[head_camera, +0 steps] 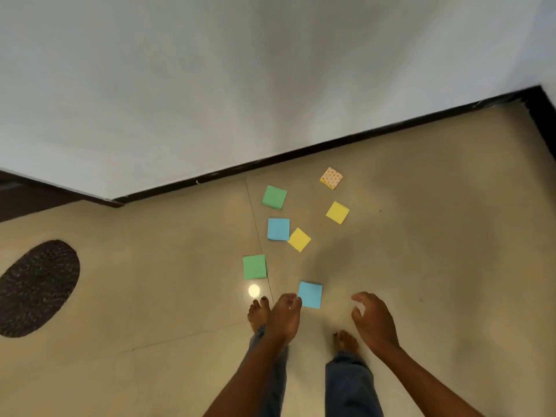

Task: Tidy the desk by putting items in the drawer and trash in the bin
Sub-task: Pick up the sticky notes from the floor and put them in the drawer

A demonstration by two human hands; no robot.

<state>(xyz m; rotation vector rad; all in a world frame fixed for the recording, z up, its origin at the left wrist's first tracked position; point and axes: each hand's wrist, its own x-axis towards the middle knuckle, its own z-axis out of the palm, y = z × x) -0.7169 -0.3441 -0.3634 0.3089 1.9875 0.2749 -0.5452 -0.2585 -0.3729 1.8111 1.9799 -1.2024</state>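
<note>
Several square sticky-note pads lie scattered on the beige tiled floor: a green pad, a patterned pad, a yellow pad, a blue pad, a second yellow pad and a second green pad. Another blue pad sits at my left hand's fingertips. My left hand reaches down with its fingers bunched, pinching that pad's left edge. My right hand hovers to the right, fingers loosely curled and holding nothing.
A white wall with black skirting runs behind the pads. A dark oval mat lies on the floor at left, with dark furniture above it. My bare feet stand just below the pads.
</note>
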